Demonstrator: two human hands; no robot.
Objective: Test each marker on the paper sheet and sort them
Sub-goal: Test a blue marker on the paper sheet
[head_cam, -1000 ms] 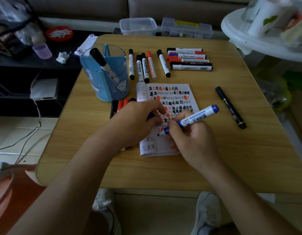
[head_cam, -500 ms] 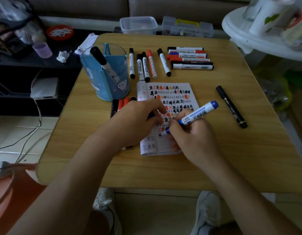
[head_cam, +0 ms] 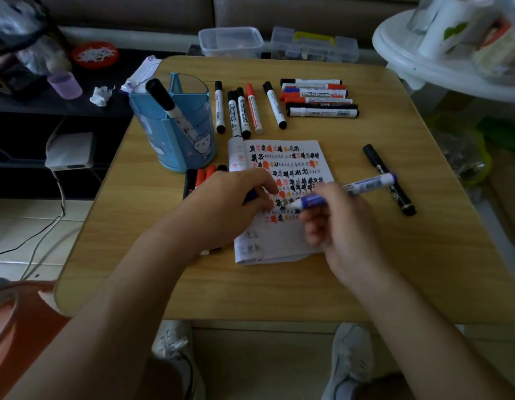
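The right hand (head_cam: 342, 226) has rolled back since the earlier frame, so the blue marker (head_cam: 348, 189) it grips now lies flatter; blur hides whether its tip touches the paper sheet (head_cam: 291, 249). The left hand (head_cam: 221, 209) stays on the sheet's left edge, pinching a dark blue cap (head_cam: 250, 196). Right of the grip lies a black marker (head_cam: 377, 166), overlapped in view by the blue marker's tail; past it bare table (head_cam: 394, 269) runs to the right edge. Nearer than the grip, the table is open to its near edge. Beyond the grip lie a row of markers (head_cam: 244, 111) and a stacked group (head_cam: 316, 98)
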